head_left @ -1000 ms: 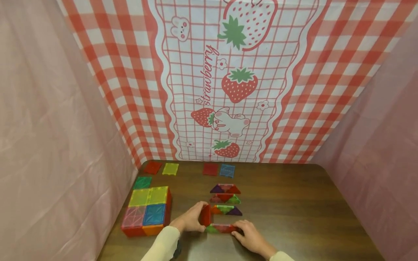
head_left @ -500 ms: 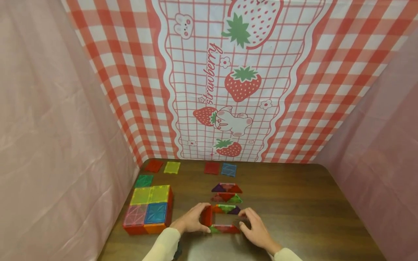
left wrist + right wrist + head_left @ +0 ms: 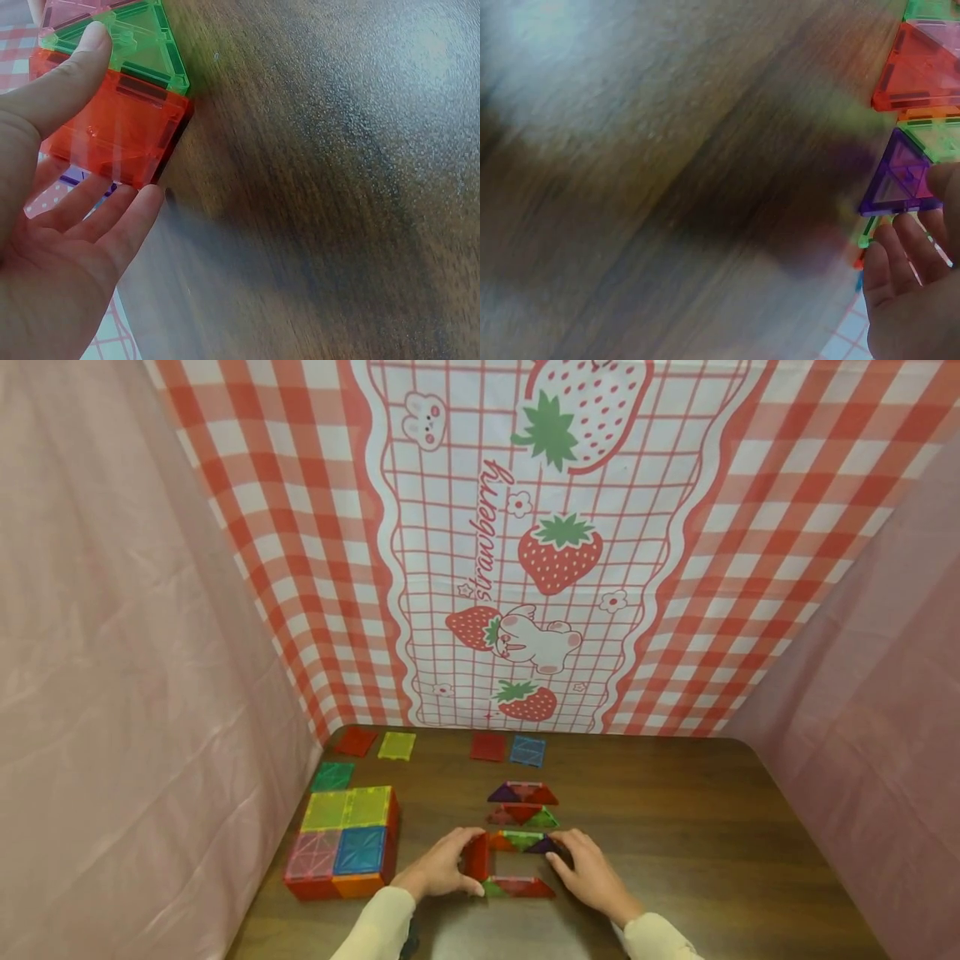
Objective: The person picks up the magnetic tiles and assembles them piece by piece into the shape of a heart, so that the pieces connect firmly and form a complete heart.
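Observation:
My left hand [image 3: 442, 867] holds an upright red magnetic tile [image 3: 476, 857] between thumb and fingers. In the left wrist view its thumb lies on a green triangle tile [image 3: 142, 45], which adjoins the red tile [image 3: 112, 127]. That triangle ends the front standing strip [image 3: 517, 887] of green, pink and red triangles. Behind it stands a strip [image 3: 517, 841] of orange, green and purple triangles. At that strip's right end my right hand [image 3: 592, 875] pinches the purple triangle [image 3: 900, 180], thumb in front and fingers behind.
Two more triangle strips [image 3: 523, 792] stand farther back. A block of coloured square tiles [image 3: 341, 843] is on the left of the wooden table [image 3: 712, 843]. Loose flat tiles, including a yellow one [image 3: 397, 746] and a blue one [image 3: 528, 751], lie along the back.
My right hand has left the red end of the front strip, moved back, and taken hold of the purple triangle. The left hand stays at the red tile.

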Demonstrator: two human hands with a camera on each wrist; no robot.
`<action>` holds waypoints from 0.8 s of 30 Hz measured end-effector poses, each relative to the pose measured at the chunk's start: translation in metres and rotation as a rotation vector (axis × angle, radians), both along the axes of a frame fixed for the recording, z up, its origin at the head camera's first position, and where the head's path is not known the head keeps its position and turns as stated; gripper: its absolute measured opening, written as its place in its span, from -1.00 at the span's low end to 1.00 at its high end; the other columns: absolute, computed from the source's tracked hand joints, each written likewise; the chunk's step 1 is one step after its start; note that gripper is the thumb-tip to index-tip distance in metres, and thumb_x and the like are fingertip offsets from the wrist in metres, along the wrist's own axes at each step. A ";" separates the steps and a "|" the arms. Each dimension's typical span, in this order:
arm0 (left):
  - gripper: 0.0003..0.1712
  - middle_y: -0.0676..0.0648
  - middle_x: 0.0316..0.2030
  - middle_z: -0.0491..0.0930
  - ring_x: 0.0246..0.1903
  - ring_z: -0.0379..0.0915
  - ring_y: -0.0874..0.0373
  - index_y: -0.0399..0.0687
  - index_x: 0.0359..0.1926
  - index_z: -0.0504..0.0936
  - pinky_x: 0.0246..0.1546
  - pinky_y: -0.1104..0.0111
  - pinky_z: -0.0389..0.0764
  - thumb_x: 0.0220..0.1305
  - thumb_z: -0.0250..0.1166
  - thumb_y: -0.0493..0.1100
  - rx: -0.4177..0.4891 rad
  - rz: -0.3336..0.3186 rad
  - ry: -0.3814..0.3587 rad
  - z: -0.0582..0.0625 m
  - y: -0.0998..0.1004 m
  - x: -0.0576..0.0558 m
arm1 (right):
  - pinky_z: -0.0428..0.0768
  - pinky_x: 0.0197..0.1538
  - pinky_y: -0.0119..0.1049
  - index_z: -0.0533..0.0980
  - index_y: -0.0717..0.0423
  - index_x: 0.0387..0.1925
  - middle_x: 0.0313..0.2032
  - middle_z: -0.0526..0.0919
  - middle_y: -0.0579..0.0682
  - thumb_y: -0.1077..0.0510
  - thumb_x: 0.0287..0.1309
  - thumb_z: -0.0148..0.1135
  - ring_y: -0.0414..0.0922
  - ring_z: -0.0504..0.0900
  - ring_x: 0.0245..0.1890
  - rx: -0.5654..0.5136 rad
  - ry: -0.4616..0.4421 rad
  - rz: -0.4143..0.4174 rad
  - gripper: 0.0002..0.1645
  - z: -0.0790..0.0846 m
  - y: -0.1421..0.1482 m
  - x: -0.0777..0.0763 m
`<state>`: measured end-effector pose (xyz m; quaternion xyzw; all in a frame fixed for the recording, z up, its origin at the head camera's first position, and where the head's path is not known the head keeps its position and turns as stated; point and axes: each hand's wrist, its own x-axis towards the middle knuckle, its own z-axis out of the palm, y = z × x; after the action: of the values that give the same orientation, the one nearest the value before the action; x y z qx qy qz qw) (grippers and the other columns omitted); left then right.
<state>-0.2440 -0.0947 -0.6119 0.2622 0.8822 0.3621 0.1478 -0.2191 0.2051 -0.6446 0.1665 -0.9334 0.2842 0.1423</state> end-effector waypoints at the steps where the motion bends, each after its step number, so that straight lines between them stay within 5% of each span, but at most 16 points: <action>1: 0.02 -0.10 0.19 0.50 0.19 0.46 -0.04 -0.13 0.42 0.35 0.21 0.14 0.53 -0.02 0.63 0.00 0.001 0.000 -0.002 0.000 0.000 0.000 | 0.65 -0.06 -0.15 0.65 0.10 -0.02 -0.19 0.66 -0.10 0.16 0.16 0.46 -0.15 0.63 -0.16 0.002 0.007 -0.003 -0.66 0.000 -0.001 -0.001; 8: 0.02 -0.11 0.19 0.50 0.19 0.47 -0.07 -0.15 0.42 0.35 0.16 0.17 0.57 -0.03 0.64 -0.03 0.013 0.000 -0.010 0.002 0.001 0.002 | 0.59 -0.33 -0.33 0.68 0.04 -0.16 -0.31 0.63 -0.17 0.23 0.13 0.47 -0.30 0.58 -0.36 -0.022 0.058 -0.020 -0.78 -0.002 -0.002 -0.006; 15: 0.02 -0.15 0.21 0.48 0.20 0.46 -0.07 -0.18 0.41 0.35 0.11 0.21 0.63 -0.05 0.65 -0.11 0.057 0.002 -0.045 -0.001 0.001 0.003 | 0.60 -0.29 -0.31 0.69 -0.03 -0.19 -0.31 0.64 -0.22 0.21 0.15 0.45 -0.28 0.62 -0.33 -0.032 0.007 -0.023 -0.82 -0.001 -0.004 -0.006; 24: 0.04 -0.14 0.22 0.49 0.19 0.46 -0.05 -0.17 0.42 0.35 0.16 0.18 0.59 -0.06 0.66 -0.10 0.037 -0.017 0.012 0.000 0.003 0.000 | 0.62 -0.29 -0.33 0.68 0.04 -0.12 -0.28 0.66 -0.16 0.23 0.17 0.44 -0.27 0.63 -0.31 -0.046 0.012 0.029 -0.77 -0.002 -0.012 -0.007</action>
<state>-0.2443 -0.0912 -0.6115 0.2744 0.8739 0.3757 0.1406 -0.2257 0.1932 -0.6468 0.1783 -0.9234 0.3065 0.1473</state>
